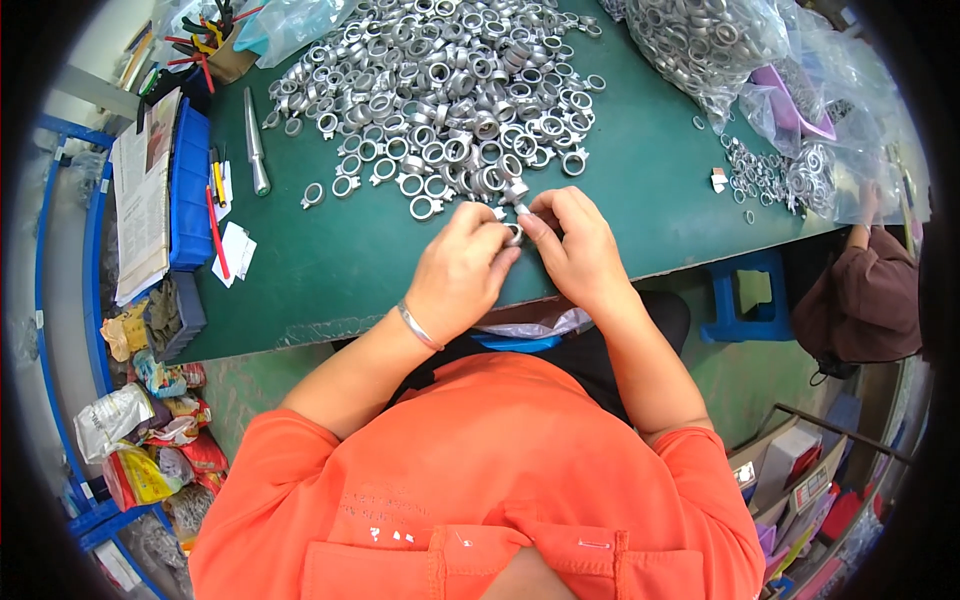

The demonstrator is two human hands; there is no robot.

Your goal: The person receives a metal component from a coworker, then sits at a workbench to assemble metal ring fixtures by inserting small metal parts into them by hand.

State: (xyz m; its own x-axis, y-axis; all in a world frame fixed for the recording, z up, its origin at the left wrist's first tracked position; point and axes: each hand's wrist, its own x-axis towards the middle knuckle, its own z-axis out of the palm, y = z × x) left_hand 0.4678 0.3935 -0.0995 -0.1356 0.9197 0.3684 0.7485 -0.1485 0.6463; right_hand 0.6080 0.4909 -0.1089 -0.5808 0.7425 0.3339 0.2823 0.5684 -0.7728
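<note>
Close to the table's front edge, my two hands meet just below a large heap of silver metal rings (440, 95). My left hand (460, 265), with a bracelet on its wrist, pinches one metal ring (515, 234) between thumb and fingers. Thumb and forefinger of my right hand (575, 245) are closed together beside that ring, at a small pale piece (521, 209) whose kind I cannot make out. Several rings of the heap lie right above my fingertips; many have a small lug on one side.
A tapered metal rod (254, 140) lies left of the heap, near a blue bin (190, 190) and a red pen (217, 232). At the right stand a plastic bag of rings (705, 50), loose thin rings (765, 175) and a pink tray (795, 105). Another person's sleeve (870, 295) shows beyond a blue stool (750, 300).
</note>
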